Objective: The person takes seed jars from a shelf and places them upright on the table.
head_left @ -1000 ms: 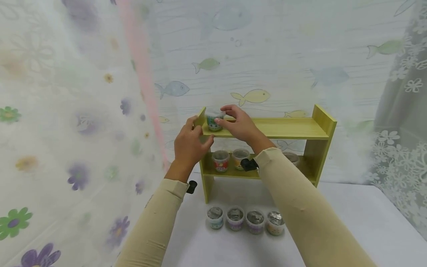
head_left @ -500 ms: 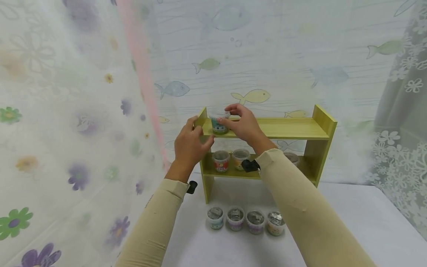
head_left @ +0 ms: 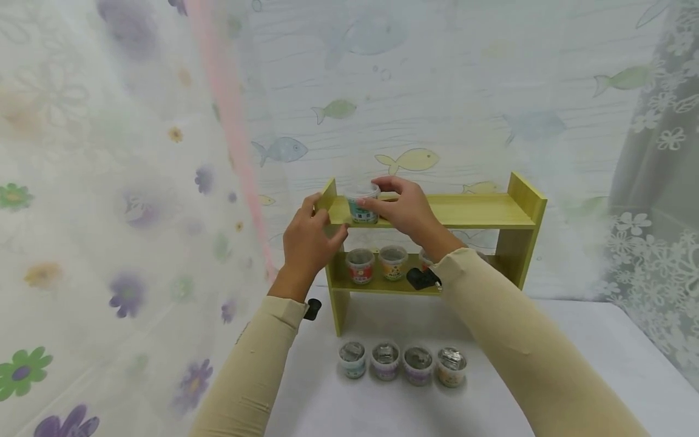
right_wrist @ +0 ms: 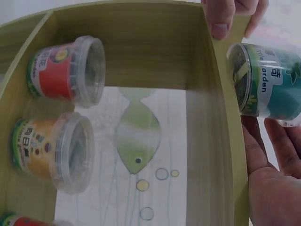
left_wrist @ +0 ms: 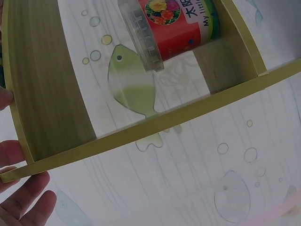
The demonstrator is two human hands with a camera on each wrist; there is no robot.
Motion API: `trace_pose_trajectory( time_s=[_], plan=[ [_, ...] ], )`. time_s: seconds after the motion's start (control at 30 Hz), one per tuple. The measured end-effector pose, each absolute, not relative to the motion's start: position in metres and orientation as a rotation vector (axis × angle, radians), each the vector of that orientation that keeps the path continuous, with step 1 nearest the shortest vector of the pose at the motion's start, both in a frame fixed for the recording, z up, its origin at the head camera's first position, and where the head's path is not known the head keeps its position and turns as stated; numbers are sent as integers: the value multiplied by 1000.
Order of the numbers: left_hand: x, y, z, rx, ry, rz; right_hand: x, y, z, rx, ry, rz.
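Note:
My right hand (head_left: 406, 209) holds a clear plastic cup with a teal "little garden" label (head_left: 363, 206), thumb on its near side and fingers at its far right. The cup is upright by the front edge of the top board, near the left end; in the right wrist view its base (right_wrist: 242, 80) shows beside the board's edge. Whether the base touches the board I cannot tell. My left hand (head_left: 308, 240) grips the upper left corner of the yellow-green wooden shelf (head_left: 464, 209), fingers on both sides of the side panel's edge in the left wrist view.
On the middle board stand a red-labelled cup (head_left: 360, 267), an orange-labelled cup (head_left: 393, 264) and another red one (head_left: 425, 260), partly behind my right wrist. Several foil-topped cups (head_left: 384, 361) form a row on the white table (head_left: 327, 406). A patterned curtain (head_left: 136, 243) hangs at left.
The teal-labelled cup has shifted right and toward the board's front edge, with my right hand moving along. My left hand stays on the shelf corner. The view has tilted slightly.

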State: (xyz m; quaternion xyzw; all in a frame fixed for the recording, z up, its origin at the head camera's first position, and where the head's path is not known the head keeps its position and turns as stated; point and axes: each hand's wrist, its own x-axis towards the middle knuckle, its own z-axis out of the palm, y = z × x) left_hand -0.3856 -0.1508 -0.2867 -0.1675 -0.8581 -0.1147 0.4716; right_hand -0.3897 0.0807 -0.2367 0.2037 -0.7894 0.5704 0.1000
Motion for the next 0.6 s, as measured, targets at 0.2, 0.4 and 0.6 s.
trace_pose_trajectory(
  time_s=[0.2,0.4,0.6],
  plan=[
    [-384,-150,-286,-397,-2139,-301,-378,95,-239,617,-2302,1717],
    [-385,-150,-286,-380,-2150,-319,-365,114,-244,620,-2278,1723],
    [-386,-151,-287,-369,-2152,-321,-353,126,-245,603,-2267,1739]
  ],
)
